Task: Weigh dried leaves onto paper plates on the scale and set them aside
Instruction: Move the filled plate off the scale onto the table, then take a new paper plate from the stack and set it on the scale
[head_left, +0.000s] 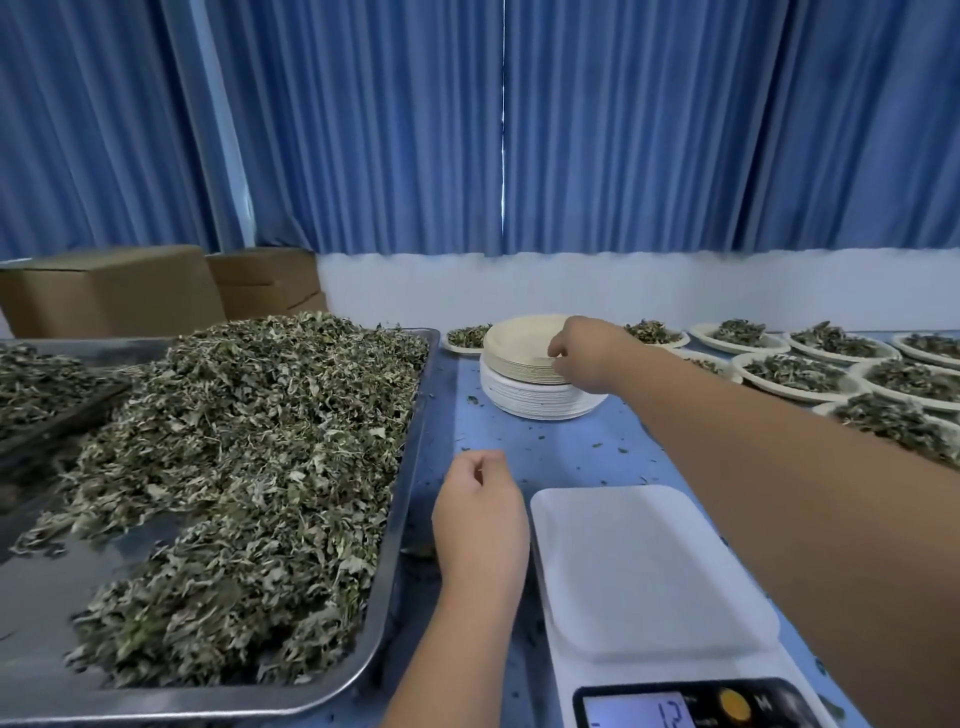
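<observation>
A heap of dried green leaves (249, 467) fills a large steel tray (384, 613) on the left. A white scale (644, 571) with a bare platform sits at the front, its lit display (641, 711) at the bottom edge. A stack of paper plates (519, 358) stands further back on the blue table. My right hand (584, 353) reaches over the stack and pinches the rim of the top plate. My left hand (480, 512) hovers between tray and scale, fingers loosely curled, holding nothing.
Several plates filled with leaves (795, 371) cover the table at the right and behind the stack. A second tray of leaves (36, 384) lies at the far left. Cardboard boxes (114, 291) stand behind the trays. Blue curtains hang at the back. Leaf crumbs dot the table (566, 447).
</observation>
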